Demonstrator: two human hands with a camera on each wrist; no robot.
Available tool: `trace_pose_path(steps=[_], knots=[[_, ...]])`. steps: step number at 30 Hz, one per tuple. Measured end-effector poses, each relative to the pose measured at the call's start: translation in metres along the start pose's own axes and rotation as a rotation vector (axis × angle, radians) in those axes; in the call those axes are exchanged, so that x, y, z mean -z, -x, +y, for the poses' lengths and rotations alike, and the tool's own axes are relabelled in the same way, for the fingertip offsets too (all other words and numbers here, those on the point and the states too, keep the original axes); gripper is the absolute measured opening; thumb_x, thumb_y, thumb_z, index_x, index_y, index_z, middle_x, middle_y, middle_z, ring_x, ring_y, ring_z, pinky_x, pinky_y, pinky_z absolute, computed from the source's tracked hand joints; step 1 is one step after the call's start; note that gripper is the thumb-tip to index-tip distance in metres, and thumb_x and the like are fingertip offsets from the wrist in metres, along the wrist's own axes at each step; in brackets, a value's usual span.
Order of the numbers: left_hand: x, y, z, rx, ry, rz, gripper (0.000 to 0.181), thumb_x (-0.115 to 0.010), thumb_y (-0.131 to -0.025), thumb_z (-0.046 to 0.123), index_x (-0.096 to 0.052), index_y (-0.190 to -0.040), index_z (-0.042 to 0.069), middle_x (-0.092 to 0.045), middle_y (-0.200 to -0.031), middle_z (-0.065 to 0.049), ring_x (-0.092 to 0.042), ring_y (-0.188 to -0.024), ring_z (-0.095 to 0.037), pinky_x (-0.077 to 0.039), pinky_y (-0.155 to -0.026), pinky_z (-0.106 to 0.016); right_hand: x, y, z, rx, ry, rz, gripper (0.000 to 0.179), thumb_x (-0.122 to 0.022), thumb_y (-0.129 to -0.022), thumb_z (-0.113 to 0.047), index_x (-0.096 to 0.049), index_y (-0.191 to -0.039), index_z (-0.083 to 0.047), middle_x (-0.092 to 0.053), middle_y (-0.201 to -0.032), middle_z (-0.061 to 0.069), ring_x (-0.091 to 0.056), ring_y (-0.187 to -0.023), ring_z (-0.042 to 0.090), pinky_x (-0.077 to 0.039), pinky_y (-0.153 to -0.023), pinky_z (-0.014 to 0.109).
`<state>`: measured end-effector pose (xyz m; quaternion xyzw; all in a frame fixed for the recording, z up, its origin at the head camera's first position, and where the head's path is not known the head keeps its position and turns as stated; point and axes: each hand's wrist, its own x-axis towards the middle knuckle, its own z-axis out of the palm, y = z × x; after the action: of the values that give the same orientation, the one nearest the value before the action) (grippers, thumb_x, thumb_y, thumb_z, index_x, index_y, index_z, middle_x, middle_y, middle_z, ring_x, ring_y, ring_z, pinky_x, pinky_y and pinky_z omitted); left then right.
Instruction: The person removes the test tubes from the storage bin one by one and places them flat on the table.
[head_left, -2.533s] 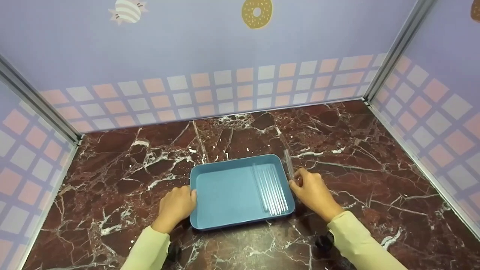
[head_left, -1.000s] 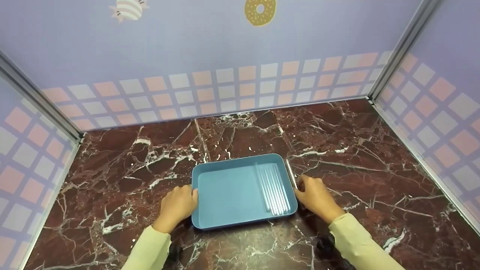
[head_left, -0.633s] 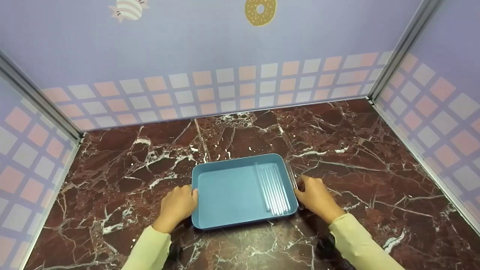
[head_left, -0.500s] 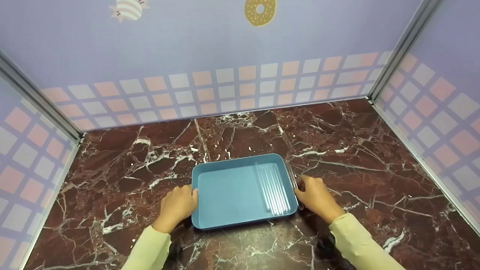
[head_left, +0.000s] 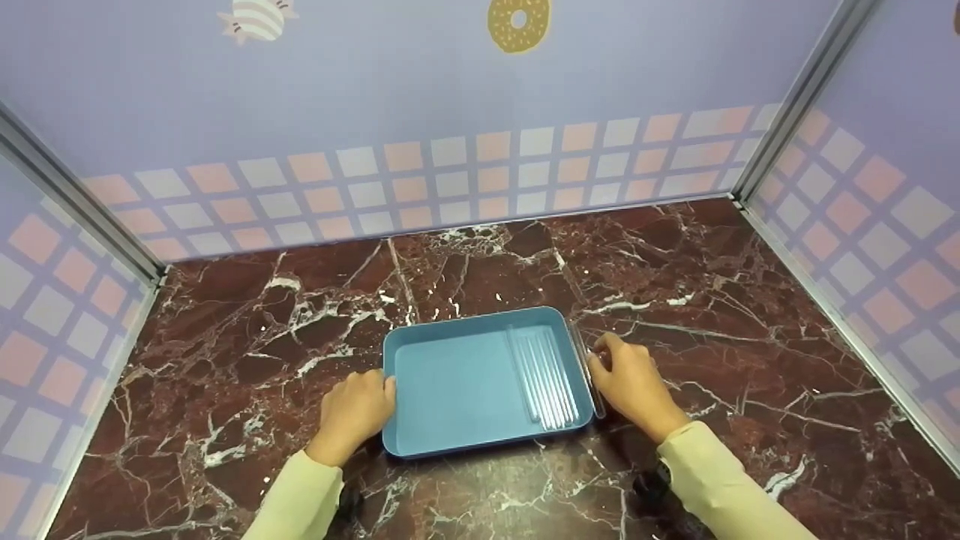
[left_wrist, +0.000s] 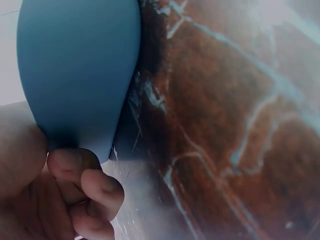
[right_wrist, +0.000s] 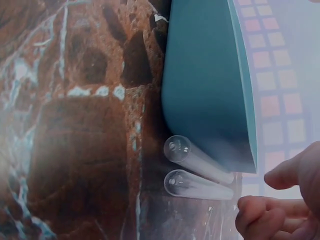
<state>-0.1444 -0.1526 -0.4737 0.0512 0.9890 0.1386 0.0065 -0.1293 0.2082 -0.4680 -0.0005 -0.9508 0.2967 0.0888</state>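
A blue rectangular tray [head_left: 450, 390] sits on the table in the head view. Several clear test tubes [head_left: 549, 382] lie side by side along its right end, inside. My left hand [head_left: 356, 409] grips the tray's left wall, the thumb at the rim and the fingers curled outside it. Outside the right wall, two more clear tubes show in the right wrist view, an upper tube [right_wrist: 200, 162] close against the tray and a lower tube [right_wrist: 197, 186] beside it. My right hand [head_left: 630, 379] hovers just right of these, thumb and fingers apart, holding nothing.
The table [head_left: 247, 360] has a dark red marble pattern with white veins. A patterned back wall [head_left: 450, 97] and side walls enclose it on the left and right.
Earlier, my right hand held a tube raised beside the tray's right wall. It lowered the tube onto the table, then parted its fingers and drew slightly away. My left hand kept its grip.
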Motion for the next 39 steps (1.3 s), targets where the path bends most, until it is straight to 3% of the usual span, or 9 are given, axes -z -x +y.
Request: trace_pose_path(steps=[9, 13, 16, 22, 30, 39], knots=[[-0.001, 0.0, 0.001, -0.014, -0.065, 0.059, 0.032, -0.052, -0.095, 0.027, -0.065, -0.078, 0.003, -0.066, -0.074, -0.022, -0.061, -0.059, -0.04, -0.044, -0.046, -0.05, 0.0, -0.001, -0.012, 0.03, -0.047, 0.024, 0.006, -0.065, -0.088, -0.012, -0.063, -0.089, -0.006, -0.06, -0.062, 0.003, -0.05, -0.052, 0.013, -0.042, -0.052, 0.029], [0.0, 0.001, 0.001, -0.024, -0.091, 0.117, 0.033, -0.057, -0.093, 0.03, -0.062, -0.095, -0.002, -0.065, -0.072, -0.023, -0.061, -0.056, -0.039, -0.044, -0.046, -0.049, -0.001, -0.001, -0.018, 0.055, -0.052, 0.026, 0.006, -0.066, -0.088, -0.012, -0.064, -0.089, -0.006, -0.058, -0.06, 0.001, -0.048, -0.051, 0.012, -0.041, -0.051, 0.028], [0.001, 0.003, 0.002, -0.039, -0.093, 0.155, 0.043, -0.06, -0.092, 0.031, -0.057, -0.113, -0.006, -0.066, -0.073, -0.024, -0.06, -0.055, -0.038, -0.044, -0.045, -0.048, -0.002, -0.001, -0.021, 0.071, -0.054, 0.022, 0.007, -0.066, -0.087, -0.012, -0.064, -0.09, -0.006, -0.056, -0.059, 0.0, -0.047, -0.049, 0.011, -0.041, -0.05, 0.028], [0.004, 0.008, 0.007, -0.095, -0.087, 0.193, 0.053, -0.065, -0.089, 0.026, -0.052, -0.132, -0.002, -0.068, -0.077, -0.024, -0.06, -0.054, -0.037, -0.043, -0.043, -0.047, -0.004, -0.001, -0.027, 0.102, -0.052, 0.015, 0.007, -0.067, -0.087, -0.013, -0.064, -0.09, -0.007, -0.056, -0.06, -0.002, -0.046, -0.051, 0.01, -0.041, -0.053, 0.028], [0.007, 0.011, 0.01, -0.144, -0.135, 0.216, 0.052, -0.069, -0.085, 0.019, -0.056, -0.132, 0.001, -0.064, -0.065, -0.017, -0.049, -0.042, -0.026, -0.035, -0.036, -0.037, -0.008, 0.0, -0.034, 0.11, -0.051, -0.02, 0.009, -0.067, -0.087, -0.014, -0.064, -0.09, -0.007, -0.055, -0.059, -0.002, -0.043, -0.049, 0.009, -0.039, -0.051, 0.027], [0.002, 0.01, 0.008, -0.233, -0.21, 0.327, 0.045, -0.067, -0.082, 0.011, -0.062, -0.124, -0.003, -0.054, -0.052, -0.011, -0.036, -0.036, -0.018, -0.025, -0.033, -0.031, -0.015, 0.001, -0.039, 0.115, -0.055, -0.03, 0.008, -0.069, -0.085, -0.013, -0.065, -0.09, -0.008, -0.056, -0.061, -0.004, -0.046, -0.051, 0.008, -0.042, -0.053, 0.028]])
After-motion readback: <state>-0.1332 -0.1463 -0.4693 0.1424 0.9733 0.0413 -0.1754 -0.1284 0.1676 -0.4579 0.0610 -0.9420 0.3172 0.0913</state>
